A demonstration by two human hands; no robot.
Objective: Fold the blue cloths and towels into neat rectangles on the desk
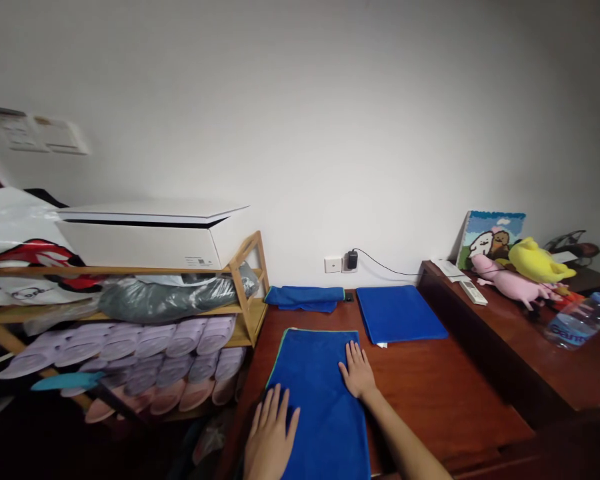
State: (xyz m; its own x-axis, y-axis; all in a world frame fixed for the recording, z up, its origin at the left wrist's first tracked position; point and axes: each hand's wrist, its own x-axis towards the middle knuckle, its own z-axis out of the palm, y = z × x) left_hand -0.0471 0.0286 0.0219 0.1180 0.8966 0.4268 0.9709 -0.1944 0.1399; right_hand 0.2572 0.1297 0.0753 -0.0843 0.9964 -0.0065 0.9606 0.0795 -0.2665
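A blue cloth (320, 400) with a pale green edge lies spread lengthwise on the reddish-brown wooden table (445, 400). My left hand (271, 433) rests flat on its left side, near the front, fingers stretched out. Farther back, my right hand (357, 373) lies on the cloth's right edge with its fingers extended. Neither hand grips anything. Behind the spread cloth, against the wall, is a loosely folded blue cloth (305, 297). To its right a flat, neatly folded blue cloth (400, 313) shows a small white tag at its front edge.
At left, a wooden rack (253, 293) holds several slippers (180, 337), grey plastic-wrapped goods and a white box (145, 243). A black charger (353, 259) is plugged into the wall. On the right surface are a water bottle (577, 327), plush toys (513, 287) and a remote control (473, 292).
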